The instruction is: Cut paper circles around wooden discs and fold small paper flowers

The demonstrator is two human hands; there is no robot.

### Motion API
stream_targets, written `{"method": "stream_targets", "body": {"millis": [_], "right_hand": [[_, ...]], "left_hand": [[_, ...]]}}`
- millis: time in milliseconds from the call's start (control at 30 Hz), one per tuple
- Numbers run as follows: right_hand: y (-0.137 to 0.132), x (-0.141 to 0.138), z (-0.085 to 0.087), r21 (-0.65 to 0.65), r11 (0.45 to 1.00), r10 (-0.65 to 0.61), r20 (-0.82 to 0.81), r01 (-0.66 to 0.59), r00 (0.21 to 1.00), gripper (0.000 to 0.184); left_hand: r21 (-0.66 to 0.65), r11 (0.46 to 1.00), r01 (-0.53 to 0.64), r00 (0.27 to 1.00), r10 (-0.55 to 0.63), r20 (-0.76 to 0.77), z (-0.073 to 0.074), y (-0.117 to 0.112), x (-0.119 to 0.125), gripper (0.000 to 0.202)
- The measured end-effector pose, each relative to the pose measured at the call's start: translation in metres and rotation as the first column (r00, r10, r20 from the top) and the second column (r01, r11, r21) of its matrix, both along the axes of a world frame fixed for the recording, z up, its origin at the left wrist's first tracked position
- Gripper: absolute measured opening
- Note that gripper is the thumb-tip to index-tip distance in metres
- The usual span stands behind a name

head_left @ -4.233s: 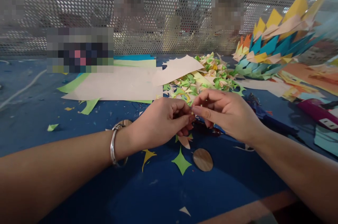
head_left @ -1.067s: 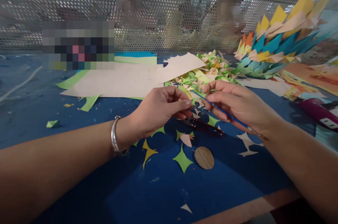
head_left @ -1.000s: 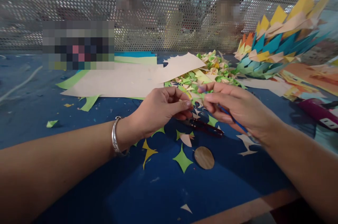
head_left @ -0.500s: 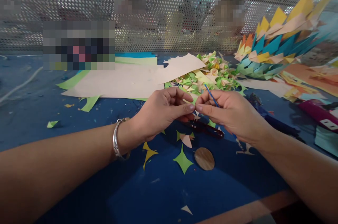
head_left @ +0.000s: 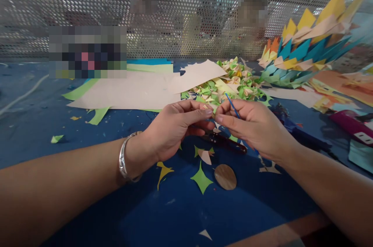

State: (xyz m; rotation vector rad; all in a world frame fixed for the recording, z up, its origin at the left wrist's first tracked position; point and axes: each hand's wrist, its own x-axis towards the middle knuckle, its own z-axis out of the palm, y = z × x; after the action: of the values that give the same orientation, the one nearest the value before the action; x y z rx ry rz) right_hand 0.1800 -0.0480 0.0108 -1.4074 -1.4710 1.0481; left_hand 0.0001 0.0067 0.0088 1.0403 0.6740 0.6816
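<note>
In the middle of the view my left hand (head_left: 183,124), with a silver bangle at the wrist, has thumb and fingers pinched on a small pale paper piece (head_left: 205,106), mostly hidden by the fingers. My right hand (head_left: 252,122) is closed around a thin blue stick (head_left: 232,105), its upper end slanting up past the knuckles. The fingertips of both hands almost meet. Beneath them lies a tool with a dark red handle (head_left: 233,145), partly covered. Closer to me are a green four-pointed paper scrap (head_left: 201,179) and a brown oval disc (head_left: 225,177).
White paper sheets (head_left: 136,89) and a heap of small folded paper pieces (head_left: 244,84) lie beyond my hands. A layered, spiky paper piece (head_left: 314,51) stands back right. A purple tool (head_left: 349,124) lies at right. Behind the blue table (head_left: 163,220) stands a perforated metal panel (head_left: 186,14).
My left hand has shifted slightly, its wrist moving left and down, and a pale edge of paper now shows above its fingertips. My right hand stays nearly still with the blue stick.
</note>
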Motion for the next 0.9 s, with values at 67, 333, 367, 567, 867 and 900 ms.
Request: {"method": "stream_targets", "body": {"millis": [67, 333, 367, 567, 867, 900], "right_hand": [[0.000, 0.001, 0.000, 0.021, 1.000, 0.008, 0.048, -0.009, 0.999, 0.025], [0.002, 0.006, 0.003, 0.048, 0.986, 0.132, 0.346, -0.157, 0.929, 0.032], [0.002, 0.007, 0.003, 0.050, 0.980, 0.162, 0.384, -0.195, 0.909, 0.033], [0.005, 0.008, 0.001, -0.019, 0.958, 0.239, 0.599, -0.285, 0.764, 0.035], [0.004, 0.010, 0.000, -0.030, 0.952, 0.244, 0.675, -0.305, 0.696, 0.041], [0.004, 0.010, 0.000, -0.028, 0.950, 0.245, 0.681, -0.310, 0.690, 0.041]], "left_hand": [[0.024, 0.999, -0.027, 1.000, 0.028, -0.011, 0.001, 0.001, 0.000, 0.017], [0.157, 0.987, 0.040, 0.985, -0.012, -0.173, 0.002, 0.008, -0.002, 0.009], [0.170, 0.983, 0.065, 0.981, -0.031, -0.193, 0.002, 0.008, -0.002, 0.008], [0.191, 0.972, 0.137, 0.933, -0.062, -0.355, 0.008, 0.010, -0.002, 0.007], [0.184, 0.952, 0.244, 0.887, -0.143, -0.438, 0.008, 0.012, -0.003, 0.004], [0.171, 0.956, 0.239, 0.891, -0.146, -0.430, 0.007, 0.013, -0.003, 0.005]]}}
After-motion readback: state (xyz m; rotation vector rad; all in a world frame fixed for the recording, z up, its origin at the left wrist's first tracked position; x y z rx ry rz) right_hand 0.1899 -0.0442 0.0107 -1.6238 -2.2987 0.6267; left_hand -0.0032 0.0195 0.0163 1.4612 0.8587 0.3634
